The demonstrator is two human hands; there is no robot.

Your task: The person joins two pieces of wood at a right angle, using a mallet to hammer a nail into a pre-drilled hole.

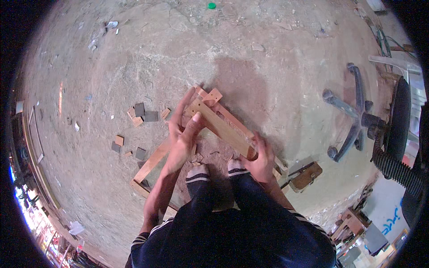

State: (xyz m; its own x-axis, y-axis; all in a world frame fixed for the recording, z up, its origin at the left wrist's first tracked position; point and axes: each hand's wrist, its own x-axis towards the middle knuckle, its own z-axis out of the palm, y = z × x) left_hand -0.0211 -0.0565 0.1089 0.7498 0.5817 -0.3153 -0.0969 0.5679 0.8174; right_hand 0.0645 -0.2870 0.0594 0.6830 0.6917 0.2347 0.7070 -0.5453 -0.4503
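Note:
Above my feet, both hands hold a light brown wooden board (223,129) with small dark holes near its far left end. My left hand (181,140) grips that end, its thumb on the upper face and its fingers along the far side. Around the near right end, my right hand (261,161) has its fingers closed. Just beyond lies a parallel reddish wooden strip (234,119), with a short crosspiece (214,95) by its far end; whether they are joined to the board, I cannot tell. Under my left forearm, a longer wooden piece (154,164) slants across the floor, partly hidden.
Small brown and grey blocks (139,110) lie scattered on the floor to the left. A brown block with a dark strip (306,177) lies right of my feet. Farther right is a tipped swivel chair (362,118). A green cap (212,6) lies far ahead.

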